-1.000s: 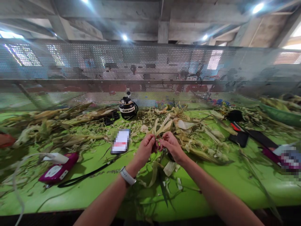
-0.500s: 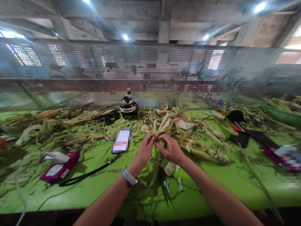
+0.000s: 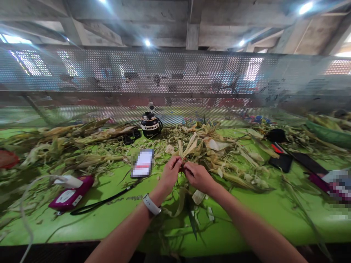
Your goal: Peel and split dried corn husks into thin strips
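Centrally, a person's two bare hands meet over a glossy green table, forearms reaching in from its near edge and converging in a V. The left hand is angled up and inward, its thumb laid along the bent forefinger, pinching the gathered base of some pale husk strips. The right hand comes from the other side, back of the hand upward, fingers curled in and tips beside that same base; whether they grip it too cannot be told. The strips, flat, papery and straw-coloured, fan upward from the fingertips, midway between the table's left and right ends. A watch with a smooth white band circles the left wrist.

Below the hands, toward the near edge, lie curled husk scraps, some pale, some dark green and bladelike. Long, ribbed, dry husks heap along the far edge at left. Near that edge stands a rounded black bottle lettered ENERGY. Left of the hands lies a flat rectangular phone, its screen pixelated; closer to the left end sits a magenta power strip.
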{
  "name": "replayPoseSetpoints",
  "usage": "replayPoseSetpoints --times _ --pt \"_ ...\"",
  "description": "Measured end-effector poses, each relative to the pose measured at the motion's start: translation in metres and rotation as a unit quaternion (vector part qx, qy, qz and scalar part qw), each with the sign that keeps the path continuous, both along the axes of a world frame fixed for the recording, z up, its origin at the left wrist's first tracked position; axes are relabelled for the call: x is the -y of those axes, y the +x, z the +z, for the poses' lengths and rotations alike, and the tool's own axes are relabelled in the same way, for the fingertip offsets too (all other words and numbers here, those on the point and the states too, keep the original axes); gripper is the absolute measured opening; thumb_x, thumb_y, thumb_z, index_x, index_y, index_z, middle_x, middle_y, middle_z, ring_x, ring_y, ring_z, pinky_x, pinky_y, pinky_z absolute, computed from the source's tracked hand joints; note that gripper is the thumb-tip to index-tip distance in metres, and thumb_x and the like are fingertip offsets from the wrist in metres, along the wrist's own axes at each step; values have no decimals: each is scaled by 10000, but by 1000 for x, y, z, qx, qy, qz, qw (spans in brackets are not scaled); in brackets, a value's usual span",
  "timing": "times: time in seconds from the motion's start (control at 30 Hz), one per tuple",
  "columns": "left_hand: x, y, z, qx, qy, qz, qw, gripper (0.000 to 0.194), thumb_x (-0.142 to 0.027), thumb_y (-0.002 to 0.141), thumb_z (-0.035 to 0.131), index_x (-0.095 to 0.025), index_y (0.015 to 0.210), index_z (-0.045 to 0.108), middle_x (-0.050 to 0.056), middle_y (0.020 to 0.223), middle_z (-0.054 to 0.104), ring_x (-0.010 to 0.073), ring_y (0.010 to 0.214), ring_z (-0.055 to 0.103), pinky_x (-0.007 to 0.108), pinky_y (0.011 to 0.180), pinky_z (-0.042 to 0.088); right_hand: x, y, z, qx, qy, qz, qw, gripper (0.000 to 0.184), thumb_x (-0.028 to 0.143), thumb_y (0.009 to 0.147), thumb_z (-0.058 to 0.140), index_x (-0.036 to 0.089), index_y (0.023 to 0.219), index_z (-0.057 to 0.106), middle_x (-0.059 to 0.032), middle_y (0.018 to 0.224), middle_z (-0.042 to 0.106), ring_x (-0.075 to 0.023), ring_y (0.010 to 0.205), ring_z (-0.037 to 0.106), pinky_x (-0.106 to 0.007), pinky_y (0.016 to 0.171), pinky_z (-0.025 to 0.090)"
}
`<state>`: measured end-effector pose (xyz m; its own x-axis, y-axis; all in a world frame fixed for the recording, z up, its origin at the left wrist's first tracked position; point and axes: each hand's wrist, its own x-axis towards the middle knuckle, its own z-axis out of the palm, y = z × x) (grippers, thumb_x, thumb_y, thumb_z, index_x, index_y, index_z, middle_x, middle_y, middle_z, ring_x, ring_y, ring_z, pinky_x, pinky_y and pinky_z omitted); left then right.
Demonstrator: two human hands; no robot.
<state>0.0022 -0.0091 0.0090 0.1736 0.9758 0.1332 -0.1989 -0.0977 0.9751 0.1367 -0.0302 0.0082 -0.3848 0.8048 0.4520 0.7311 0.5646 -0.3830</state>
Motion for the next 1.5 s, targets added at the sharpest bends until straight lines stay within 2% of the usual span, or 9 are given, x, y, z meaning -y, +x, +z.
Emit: replayPoseSetpoints --times 0.2,0.53,0.93,1.07,1.17,1.23,1.33,1.4,1.5 --pt "3 3 -4 -86 40 57 994 118 -272 789 497 -173 791 561 11 762 589 143 720 536 273 714 444 5 -6 1 165 31 -13 986 142 127 865 441 137 937 563 -86 774 629 -176 706 565 -278 673 395" --pt "-8 -3 -11 -255 192 141 937 163 -252 868 404 -178 813 539 47 781 611 173 729 563 306 710 447 5 6 12 -48 45 -40 997 168 227 904 396 183 786 507 -13 673 572 -130 608 527 -225 597 366" --pt "-6 -7 -12 -321 315 141 882 292 -237 921 343 -184 1136 533 103 1086 630 199 1021 582 340 888 441 4 6 13 7 -15 -174 985 188 222 924 361 176 871 536 -55 706 634 -170 628 600 -240 573 348" --pt "-5 -8 -10 -359 332 126 863 296 -236 922 353 -198 1118 570 90 1027 647 197 958 596 333 855 457 2 6 13 29 -76 -117 990 136 139 864 418 177 802 534 -40 703 628 -150 625 570 -239 583 331" --pt "-5 -10 -8 -391 344 115 846 310 -235 921 359 -180 1147 564 103 1004 641 200 928 591 328 827 464 0 11 16 -57 -121 -59 989 119 152 825 455 187 718 493 8 623 557 -117 566 496 -229 557 316" --pt "-5 -11 -7 -420 362 106 825 319 -211 917 360 -172 1163 560 107 977 633 200 900 586 325 810 466 -2 15 20 -189 -184 -29 964 143 230 836 448 199 697 459 55 527 448 -96 478 411 -220 507 304" --pt "-3 -11 -8 -460 397 83 790 330 -165 903 368 -180 1175 554 88 900 616 188 820 575 302 745 471 -2 18 27 -394 -296 24 870 202 367 831 454 211 706 430 111 451 287 -68 373 267 -208 433 276" --pt "-3 -10 -9 -466 414 76 778 322 -153 904 355 -173 1147 565 79 863 607 181 780 567 286 700 468 1 17 31 -461 -327 60 823 246 414 787 522 207 695 428 125 437 266 -51 353 230 -202 413 261" --pt "-3 -9 -8 -448 419 77 786 302 -170 916 338 -163 1077 593 76 835 604 171 755 563 278 687 463 7 12 34 -499 -324 100 797 288 424 737 602 196 669 440 128 427 283 -34 349 235 -195 409 252"
